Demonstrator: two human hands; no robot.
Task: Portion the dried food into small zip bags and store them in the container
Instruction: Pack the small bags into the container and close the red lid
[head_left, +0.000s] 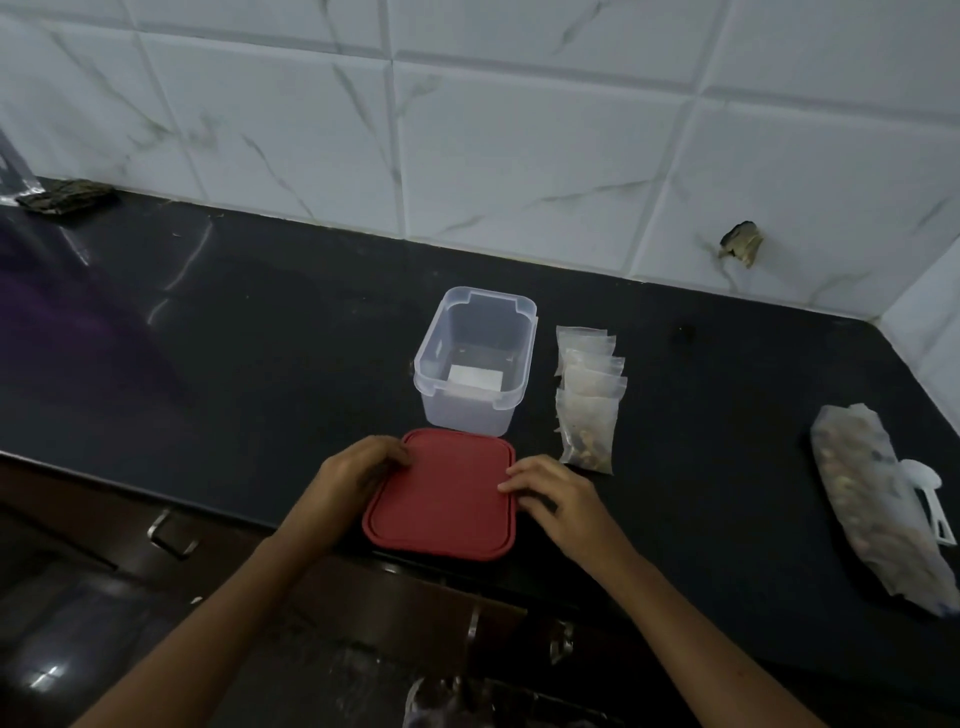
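Both hands, left and right, rested flat-fingered on the red lid, gripping nothing, parking it before the open container; filled zip bags waited just beside it on the desk.

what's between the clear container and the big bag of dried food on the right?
In the head view, the row of small zip bags lies between the clear container and the big bag of dried food, close beside the container. Past them, bare black counter.
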